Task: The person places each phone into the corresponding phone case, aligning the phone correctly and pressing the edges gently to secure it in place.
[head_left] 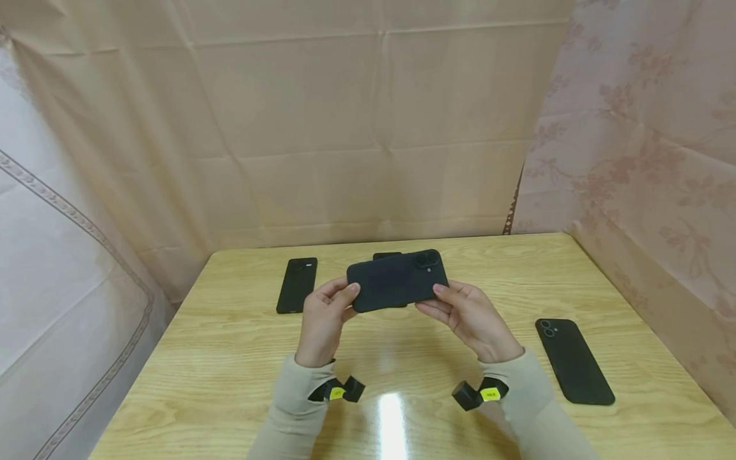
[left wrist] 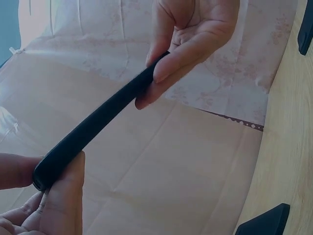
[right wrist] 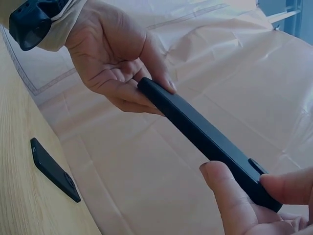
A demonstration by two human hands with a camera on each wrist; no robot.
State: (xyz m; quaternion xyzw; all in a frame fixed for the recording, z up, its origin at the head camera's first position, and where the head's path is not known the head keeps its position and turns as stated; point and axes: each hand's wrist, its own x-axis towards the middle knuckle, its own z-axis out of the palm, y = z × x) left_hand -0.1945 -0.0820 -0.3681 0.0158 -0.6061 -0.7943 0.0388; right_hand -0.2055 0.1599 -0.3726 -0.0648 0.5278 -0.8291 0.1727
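A black smartphone (head_left: 395,281) is held sideways above the table, its back with the camera bump facing the head camera. My left hand (head_left: 323,322) pinches one short end, thumb on the back. At the camera end, my right hand (head_left: 474,319) pinches a lower corner between thumb and fingers. Seen edge-on in the left wrist view, the phone (left wrist: 102,117) slants between both hands. The right wrist view also shows the raised camera part near the right thumb (right wrist: 288,187). The phone's front is hidden from the head camera.
On the wooden table (head_left: 230,358) lie a black phone (head_left: 297,285) at back left and another (head_left: 575,361) at right, both backs up. One more dark phone (head_left: 387,255) lies partly hidden behind the held one. Cloth curtains (head_left: 322,128) hang around the table.
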